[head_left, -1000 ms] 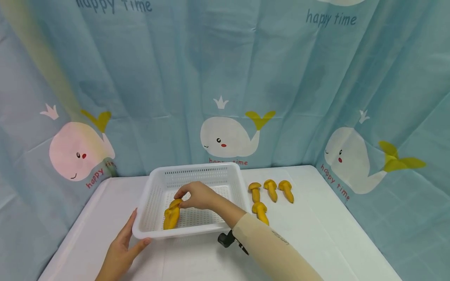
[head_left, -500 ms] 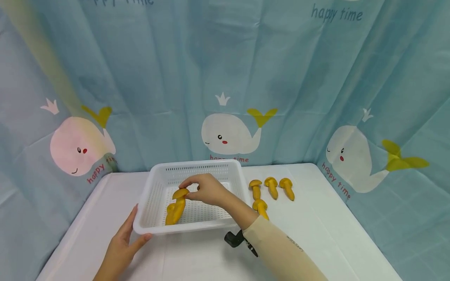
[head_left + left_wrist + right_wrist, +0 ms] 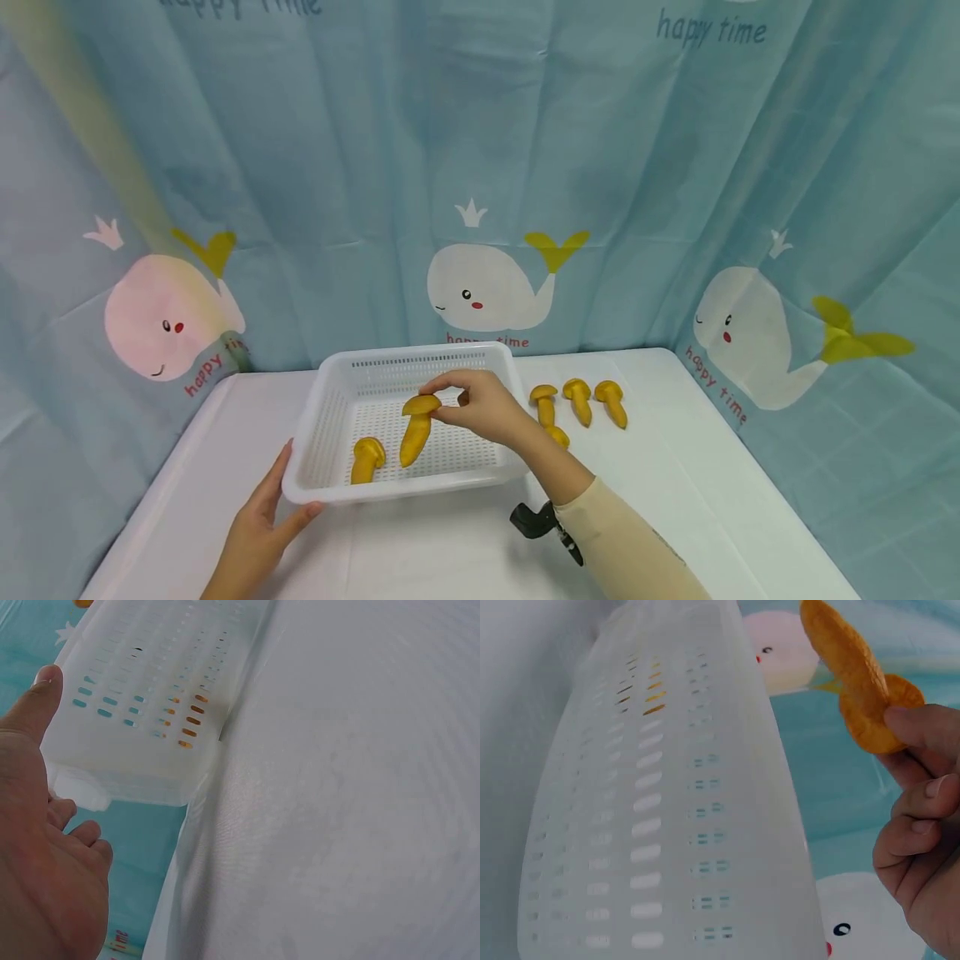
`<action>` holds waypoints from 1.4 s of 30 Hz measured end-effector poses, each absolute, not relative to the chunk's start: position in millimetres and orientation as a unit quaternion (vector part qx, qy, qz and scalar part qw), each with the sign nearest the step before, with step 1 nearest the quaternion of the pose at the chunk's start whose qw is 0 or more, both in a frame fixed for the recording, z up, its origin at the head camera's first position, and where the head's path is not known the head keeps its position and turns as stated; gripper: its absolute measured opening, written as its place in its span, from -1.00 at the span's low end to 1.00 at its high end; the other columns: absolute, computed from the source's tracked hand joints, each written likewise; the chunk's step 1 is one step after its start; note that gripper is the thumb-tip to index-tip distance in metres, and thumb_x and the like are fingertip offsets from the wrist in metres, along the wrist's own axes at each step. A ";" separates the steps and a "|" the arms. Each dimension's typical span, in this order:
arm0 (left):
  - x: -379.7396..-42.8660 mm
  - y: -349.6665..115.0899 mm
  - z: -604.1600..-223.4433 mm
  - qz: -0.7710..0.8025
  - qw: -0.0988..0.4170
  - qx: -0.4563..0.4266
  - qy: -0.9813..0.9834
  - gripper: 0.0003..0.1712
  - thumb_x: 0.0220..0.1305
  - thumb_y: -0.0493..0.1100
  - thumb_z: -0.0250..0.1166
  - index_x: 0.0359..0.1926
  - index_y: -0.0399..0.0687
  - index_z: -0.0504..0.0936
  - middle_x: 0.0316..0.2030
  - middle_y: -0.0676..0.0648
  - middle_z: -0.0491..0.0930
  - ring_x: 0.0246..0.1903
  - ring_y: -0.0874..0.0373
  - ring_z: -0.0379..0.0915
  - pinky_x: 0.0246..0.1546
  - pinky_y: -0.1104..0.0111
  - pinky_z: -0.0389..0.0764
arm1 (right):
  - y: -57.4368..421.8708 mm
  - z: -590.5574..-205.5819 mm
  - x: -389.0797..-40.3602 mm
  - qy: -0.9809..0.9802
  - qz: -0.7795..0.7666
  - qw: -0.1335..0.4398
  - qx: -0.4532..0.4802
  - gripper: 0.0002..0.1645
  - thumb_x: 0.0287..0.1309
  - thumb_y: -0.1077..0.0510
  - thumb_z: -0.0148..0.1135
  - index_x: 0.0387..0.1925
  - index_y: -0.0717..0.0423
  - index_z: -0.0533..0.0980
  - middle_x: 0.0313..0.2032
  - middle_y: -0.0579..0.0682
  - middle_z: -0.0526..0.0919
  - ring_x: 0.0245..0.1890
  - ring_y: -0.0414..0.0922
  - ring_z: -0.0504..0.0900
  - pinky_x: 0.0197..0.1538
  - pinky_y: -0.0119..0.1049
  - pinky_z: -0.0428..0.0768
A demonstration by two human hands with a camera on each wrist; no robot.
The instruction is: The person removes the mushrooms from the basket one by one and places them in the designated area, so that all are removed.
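Note:
In the head view, my right hand (image 3: 483, 407) pinches a yellow-brown mushroom (image 3: 416, 433) by its cap, its stem pointing down inside the white plastic basket (image 3: 408, 490). The right wrist view shows thumb and fingertips on the cap of this mushroom (image 3: 855, 664). Another mushroom (image 3: 367, 460) lies at the basket's front left. My left hand (image 3: 253, 533) holds the basket's front left corner, thumb at the front rim and fingers along the left side. From the left wrist, the thumb of the left hand (image 3: 52, 847) appears against the slotted basket wall (image 3: 127, 757).
Right of the basket, several more mushrooms (image 3: 578, 402) lie on the white table (image 3: 697, 483); one is partly hidden by my right forearm. A blue curtain (image 3: 360, 167) with printed whales hangs behind and at both sides.
My right hand has lifted the mushroom away from the other one and moved it right within the basket. The left hand stays at the corner.

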State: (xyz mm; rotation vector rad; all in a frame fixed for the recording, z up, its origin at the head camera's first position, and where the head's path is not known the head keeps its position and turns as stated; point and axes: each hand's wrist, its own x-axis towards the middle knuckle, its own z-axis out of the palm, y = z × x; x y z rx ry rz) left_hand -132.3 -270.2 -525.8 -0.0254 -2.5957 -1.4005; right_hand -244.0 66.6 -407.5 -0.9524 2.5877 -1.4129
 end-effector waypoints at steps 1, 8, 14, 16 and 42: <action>-131.8 -270.2 -525.6 -0.475 0.095 -0.008 -0.875 0.12 0.29 0.05 0.45 0.60 0.58 -0.13 0.62 0.13 -0.12 0.57 0.22 -0.28 0.53 0.35 -0.02 | 69.6 -407.9 -242.8 0.833 -0.461 0.020 -0.305 -0.65 0.25 0.16 0.42 0.04 -0.25 0.71 0.03 -0.28 0.71 -0.67 -0.21 0.29 -0.54 -0.47 0.35; -131.0 -271.2 -525.5 -0.468 0.121 -0.030 -0.875 0.12 0.29 -0.03 0.47 0.62 0.48 -0.09 0.62 0.09 -0.09 0.42 0.67 -0.27 0.17 0.91 -0.09 | 90.3 -408.8 -231.1 0.813 -0.504 0.008 -0.291 -0.64 0.24 0.16 0.43 0.01 -0.33 0.71 0.00 -0.31 0.72 -0.68 -0.22 0.20 -0.56 -0.47 0.25; -131.0 -270.4 -527.6 -0.465 0.125 -0.024 -0.876 0.10 0.30 -0.01 0.45 0.61 0.50 -0.08 0.61 0.19 -0.10 0.44 0.62 -0.26 0.18 0.89 -0.11 | 109.9 -413.2 -223.5 0.806 -0.523 0.006 -0.277 -0.63 0.23 0.16 0.44 -0.01 -0.38 0.71 0.01 -0.32 0.71 -0.66 -0.23 0.22 -0.55 -0.49 0.23; -131.0 -270.6 -528.3 -0.466 0.126 -0.026 -0.875 0.09 0.31 -0.02 0.45 0.61 0.50 -0.08 0.60 0.21 -0.10 0.44 0.64 -0.26 0.18 0.89 -0.10 | 116.8 -414.9 -221.4 0.807 -0.525 0.006 -0.271 -0.63 0.23 0.15 0.44 -0.01 -0.39 0.71 0.02 -0.32 0.71 -0.65 -0.23 0.22 -0.55 -0.49 0.23; -129.3 -271.3 -524.9 -0.462 0.122 -0.017 -0.878 0.10 0.29 0.04 0.45 0.62 0.49 -0.08 0.61 0.07 -0.04 0.49 0.52 -0.22 0.15 0.91 -0.09 | 193.8 -436.2 -204.9 0.805 -0.538 -0.070 -0.239 -0.63 0.20 0.26 0.45 0.03 -0.11 0.73 0.03 -0.08 0.74 -0.62 -0.24 0.28 -0.55 -0.51 0.28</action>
